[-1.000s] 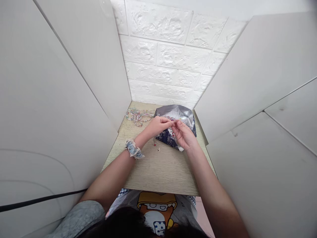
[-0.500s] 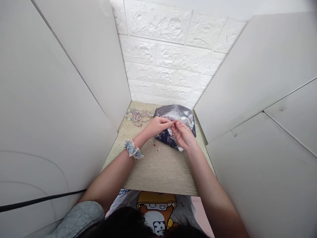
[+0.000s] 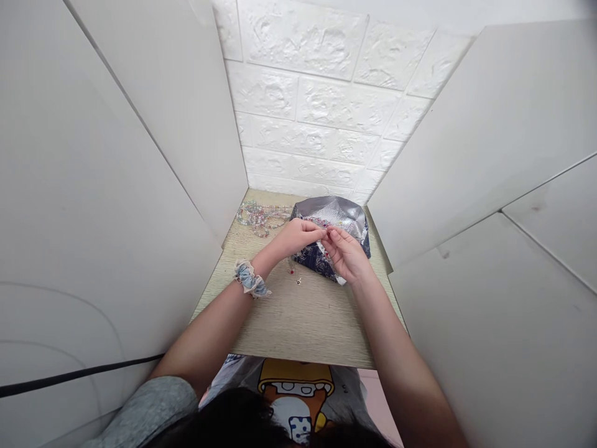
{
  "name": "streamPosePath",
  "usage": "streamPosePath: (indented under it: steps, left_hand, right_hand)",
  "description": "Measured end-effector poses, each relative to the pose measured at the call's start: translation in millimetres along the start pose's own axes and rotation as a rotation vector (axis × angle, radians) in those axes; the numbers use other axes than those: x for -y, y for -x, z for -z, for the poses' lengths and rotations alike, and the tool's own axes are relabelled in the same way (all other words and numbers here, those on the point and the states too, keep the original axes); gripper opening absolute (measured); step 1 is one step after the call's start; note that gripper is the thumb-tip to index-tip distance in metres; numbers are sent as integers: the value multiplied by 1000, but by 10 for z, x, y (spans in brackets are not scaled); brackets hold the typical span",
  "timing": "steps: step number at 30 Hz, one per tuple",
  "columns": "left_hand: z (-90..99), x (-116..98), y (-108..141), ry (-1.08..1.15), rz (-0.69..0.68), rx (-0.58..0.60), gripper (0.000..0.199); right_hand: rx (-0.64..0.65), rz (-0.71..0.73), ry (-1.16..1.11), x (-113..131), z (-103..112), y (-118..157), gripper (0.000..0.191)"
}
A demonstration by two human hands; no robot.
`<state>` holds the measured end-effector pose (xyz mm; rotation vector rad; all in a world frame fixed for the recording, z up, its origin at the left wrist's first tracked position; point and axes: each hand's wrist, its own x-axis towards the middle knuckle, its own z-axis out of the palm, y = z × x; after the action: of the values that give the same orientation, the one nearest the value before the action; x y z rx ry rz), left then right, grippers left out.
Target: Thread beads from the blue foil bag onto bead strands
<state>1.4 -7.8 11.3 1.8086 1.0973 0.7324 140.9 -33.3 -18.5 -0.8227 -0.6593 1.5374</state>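
Note:
My left hand [image 3: 298,238] and my right hand [image 3: 346,252] meet fingertip to fingertip over a dark blue patterned bag [image 3: 314,260] with a silver lining [image 3: 333,208]. Both are pinched closed; the item between the fingertips is too small to make out. Small colourful beads show inside the bag behind my fingers. Strings of pastel beads [image 3: 259,218] lie on the tabletop to the left of the bag. A red bead [image 3: 292,271] and a small metallic charm [image 3: 299,281] rest just in front of the bag.
The narrow wooden tabletop [image 3: 298,330] ends at a white brick-pattern wall [image 3: 321,137]. White panels rise close on the left [image 3: 140,186] and right [image 3: 466,174]. A black cable [image 3: 84,374] runs along the lower left.
The view has shifted very slightly. My hands stay pinched together in nearly the same place over the bag.

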Motion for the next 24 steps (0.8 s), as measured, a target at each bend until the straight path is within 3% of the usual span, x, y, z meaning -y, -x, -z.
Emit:
streamPosePath:
  steps: [7,12,17,21,24]
  left_hand:
    - [4,-24,12,62,8,39,34]
    - [-8,-57,33,214,140,137,40]
    - [-36,-94,36,320,220,150,40]
    - [-32,-62,29,509,193,200,36]
    - [-14,-15,22,603,154,260,31]
  right_hand:
    - [34,8,96,4,-16,5,15]
    - [72,47,297,-2,41,-9,17]
    - [126,369,743,34,59,-1,14]
    - [-8,602,885,92,17,39,12]
    - [-71,683,921,135,16,63,13]
